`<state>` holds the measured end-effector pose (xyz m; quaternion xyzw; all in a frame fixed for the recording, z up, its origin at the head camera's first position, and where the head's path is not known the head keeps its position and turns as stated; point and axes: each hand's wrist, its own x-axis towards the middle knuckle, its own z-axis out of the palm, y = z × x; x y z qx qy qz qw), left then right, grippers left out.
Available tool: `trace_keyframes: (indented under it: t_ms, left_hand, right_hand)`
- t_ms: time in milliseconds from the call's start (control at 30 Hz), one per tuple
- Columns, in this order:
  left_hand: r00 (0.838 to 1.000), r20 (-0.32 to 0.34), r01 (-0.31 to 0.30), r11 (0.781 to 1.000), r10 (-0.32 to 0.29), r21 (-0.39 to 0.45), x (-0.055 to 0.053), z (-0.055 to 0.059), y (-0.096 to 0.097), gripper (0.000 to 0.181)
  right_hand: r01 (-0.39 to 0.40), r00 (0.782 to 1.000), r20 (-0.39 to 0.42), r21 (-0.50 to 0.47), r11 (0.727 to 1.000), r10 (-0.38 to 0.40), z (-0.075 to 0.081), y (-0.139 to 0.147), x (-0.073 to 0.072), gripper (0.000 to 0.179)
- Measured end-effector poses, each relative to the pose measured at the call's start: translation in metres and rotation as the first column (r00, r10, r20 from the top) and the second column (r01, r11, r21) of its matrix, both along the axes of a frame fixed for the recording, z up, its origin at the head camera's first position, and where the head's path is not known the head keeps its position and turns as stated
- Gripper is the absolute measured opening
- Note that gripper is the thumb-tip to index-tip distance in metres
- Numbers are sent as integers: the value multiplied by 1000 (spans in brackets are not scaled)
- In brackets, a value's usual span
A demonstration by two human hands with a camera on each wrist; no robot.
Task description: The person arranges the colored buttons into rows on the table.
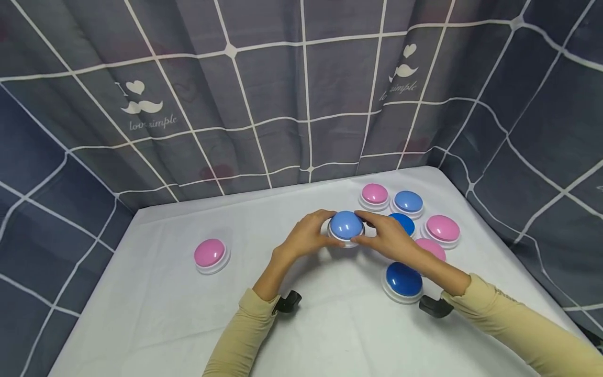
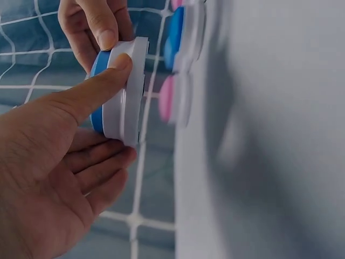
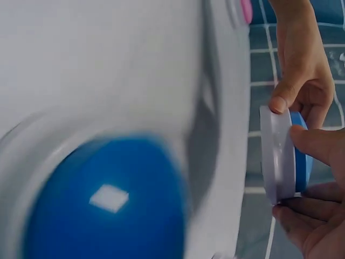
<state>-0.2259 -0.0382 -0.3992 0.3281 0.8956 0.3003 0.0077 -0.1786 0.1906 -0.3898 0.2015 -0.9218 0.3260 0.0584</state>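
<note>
Between my two hands is a light blue domed push button (image 1: 346,225) with a white round base. My left hand (image 1: 308,230) pinches its left side, thumb and fingers at the base rim. From the other side my right hand (image 1: 386,233) grips it with the thumb near and the fingers at the far edge. The left wrist view has the held button (image 2: 124,91) clear of the tabletop, its white base facing the table. A dark blue button (image 3: 113,199) looms large in the right wrist view, below the right forearm.
Right of my hands, several pink and blue buttons cluster, among them a pink button (image 1: 443,229) and a light blue one (image 1: 408,202). A lone pink button (image 1: 209,253) sits at left. The white-covered table (image 1: 155,314) meets dark checked curtains (image 1: 268,94) behind and at both sides.
</note>
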Motion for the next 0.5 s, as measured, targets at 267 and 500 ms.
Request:
trace_keyframes:
  t_ms: [267, 500]
  left_hand:
    - [988, -65, -142, 990, 142, 2, 6, 24, -58, 76]
    - [965, -59, -255, 967, 254, -6, 12, 28, -106, 75]
  right_hand:
    - [-66, 998, -30, -117, 991, 63, 9, -62, -18, 67]
    - [-142, 990, -21, -208, 968, 141, 3, -118, -31, 65]
